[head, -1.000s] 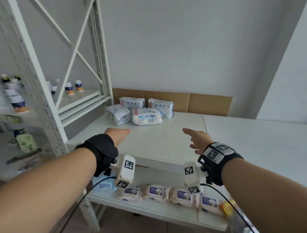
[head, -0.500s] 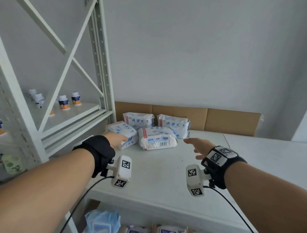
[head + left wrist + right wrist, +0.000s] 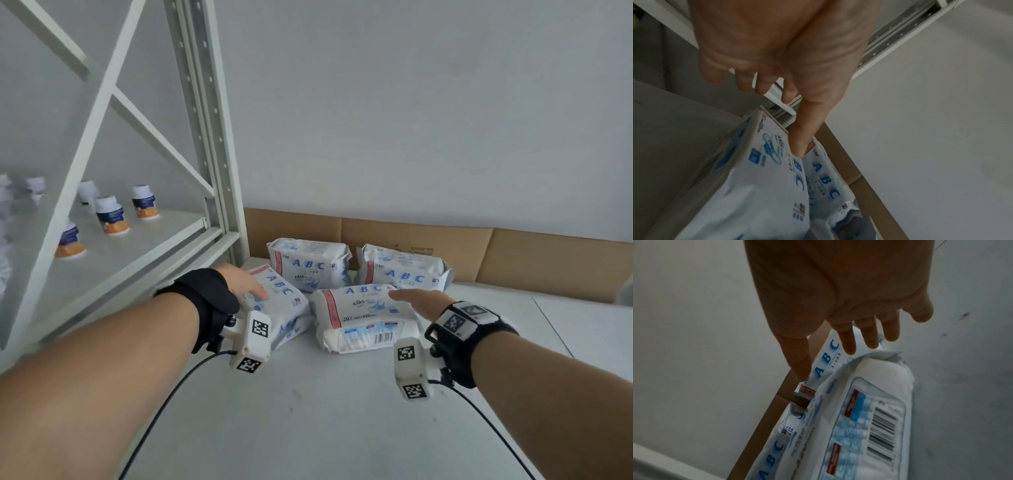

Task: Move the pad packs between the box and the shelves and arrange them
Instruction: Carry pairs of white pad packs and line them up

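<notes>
Several white pad packs with blue ABC print lie grouped on the white table (image 3: 308,411). My left hand (image 3: 245,282) reaches over the front left pack (image 3: 287,308), fingers straight. In the left wrist view its thumb (image 3: 803,138) touches that pack (image 3: 760,178) at the gap beside a back pack (image 3: 824,178). My right hand (image 3: 416,299) hovers open over the right end of the front right pack (image 3: 363,318), barcode side facing me. In the right wrist view the spread fingers (image 3: 849,344) hang just above this pack (image 3: 869,402). Two more packs (image 3: 310,265) (image 3: 404,272) stand behind.
Flat brown cardboard (image 3: 428,240) leans against the wall behind the packs. A white metal shelf rack (image 3: 212,137) stands at the left, close to my left hand, with small bottles (image 3: 111,216) on its shelf. The near table surface is bare.
Both hands have moved forward to the packs and the view has closed in. The left hand now reaches onto the front left pack, the right hand over the front right one.
</notes>
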